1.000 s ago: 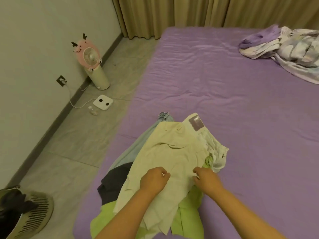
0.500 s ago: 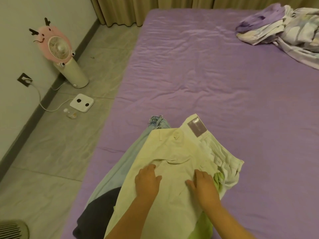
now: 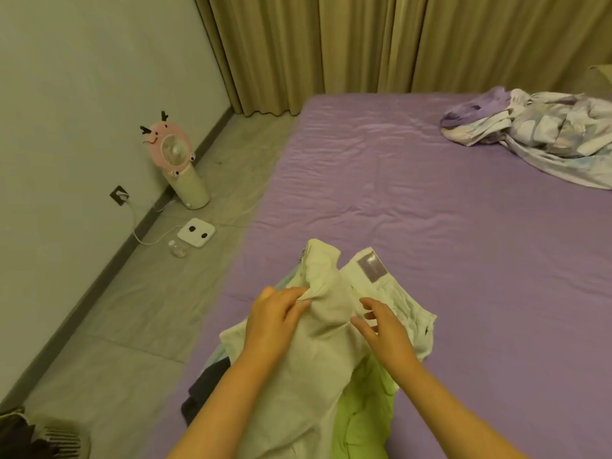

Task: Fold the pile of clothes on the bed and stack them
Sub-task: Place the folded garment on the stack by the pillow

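A pile of clothes lies at the near edge of the purple bed [image 3: 430, 226]. On top is a cream garment [image 3: 318, 342], lifted and bunched at its upper end. My left hand [image 3: 275, 319] pinches a fold of this cream fabric between thumb and fingers. My right hand [image 3: 384, 329] hovers over the cream garment with fingers spread and relaxed. Beside it lie white trousers with a grey waist patch [image 3: 372, 268]. A lime green garment [image 3: 364, 405] and a dark garment [image 3: 205, 389] show under the pile.
A crumpled lilac and white blanket [image 3: 546, 134] lies at the far right of the bed. On the floor to the left stand a pink fan [image 3: 175, 160], a white scale [image 3: 196, 232] and a basket [image 3: 56, 438]. Curtains hang behind.
My left hand went from lying flat on the cream garment to pinching and lifting its upper end. My right hand rose off the fabric. The camera tilted up.
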{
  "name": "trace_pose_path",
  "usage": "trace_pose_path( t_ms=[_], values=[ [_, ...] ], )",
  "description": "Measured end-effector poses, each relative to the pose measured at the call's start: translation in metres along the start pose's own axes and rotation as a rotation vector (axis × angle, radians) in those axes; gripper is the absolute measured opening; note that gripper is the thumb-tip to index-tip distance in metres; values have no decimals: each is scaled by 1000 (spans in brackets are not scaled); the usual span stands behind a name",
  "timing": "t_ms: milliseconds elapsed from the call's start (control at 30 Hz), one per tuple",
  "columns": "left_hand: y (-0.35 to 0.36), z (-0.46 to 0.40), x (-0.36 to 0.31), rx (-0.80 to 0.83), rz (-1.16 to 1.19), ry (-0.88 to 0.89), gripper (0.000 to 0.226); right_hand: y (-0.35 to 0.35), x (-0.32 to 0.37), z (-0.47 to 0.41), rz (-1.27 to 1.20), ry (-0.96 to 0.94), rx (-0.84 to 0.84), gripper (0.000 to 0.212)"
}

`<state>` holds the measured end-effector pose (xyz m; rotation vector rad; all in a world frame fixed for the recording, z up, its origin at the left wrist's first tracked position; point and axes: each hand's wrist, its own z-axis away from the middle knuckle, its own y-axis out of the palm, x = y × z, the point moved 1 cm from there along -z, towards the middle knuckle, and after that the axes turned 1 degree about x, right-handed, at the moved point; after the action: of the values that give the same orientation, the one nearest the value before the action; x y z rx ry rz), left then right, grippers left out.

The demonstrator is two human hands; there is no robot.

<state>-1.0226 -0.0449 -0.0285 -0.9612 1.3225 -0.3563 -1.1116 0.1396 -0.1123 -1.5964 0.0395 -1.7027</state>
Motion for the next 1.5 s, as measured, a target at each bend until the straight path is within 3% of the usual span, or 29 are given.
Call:
trace_pose_path(
  t_ms=[200, 367, 433, 567, 733, 833, 967, 1033, 1200, 1300, 1433, 1500],
  values=[
    [-97, 13, -90, 43, 41, 114, 16, -66, 82, 12, -41, -222, 31, 70],
    [-156, 44, -147, 49, 16, 171, 20, -107, 143, 32, -80, -444, 111, 50],
    [-171, 56, -164, 30, 34, 167, 20, -120, 162, 40, -56, -530, 118, 58],
    [-198, 81, -198, -38, 51, 234, 23, -152, 183, 54, 33, -578, 114, 87],
    [-216, 105, -229, -91, 139, 279, 25, -194, 194, 74, -218, -468, 245, 95],
    [-218, 113, -234, -90, 157, 224, 21, -215, 203, 81, -263, -496, 239, 76],
    [-220, 124, -231, -156, 141, 148, 15, -239, 219, 94, -61, -640, 149, 8],
    [-225, 129, -227, -195, 86, 114, 14, -250, 225, 99, -11, -682, 99, 10],
    [-240, 140, -212, -224, 1, 51, 9, -254, 241, 118, -145, -705, 185, 20],
    [-237, 143, -211, -176, -2, 69, 9, -241, 260, 132, -176, -744, 165, 24],
    [-205, 130, -240, -39, 74, 155, 40, -226, 288, 157, -123, -788, 217, 21],
    [-186, 122, -260, 6, 134, 194, 31, -222, 294, 168, -90, -790, 208, 20]
  ],
)
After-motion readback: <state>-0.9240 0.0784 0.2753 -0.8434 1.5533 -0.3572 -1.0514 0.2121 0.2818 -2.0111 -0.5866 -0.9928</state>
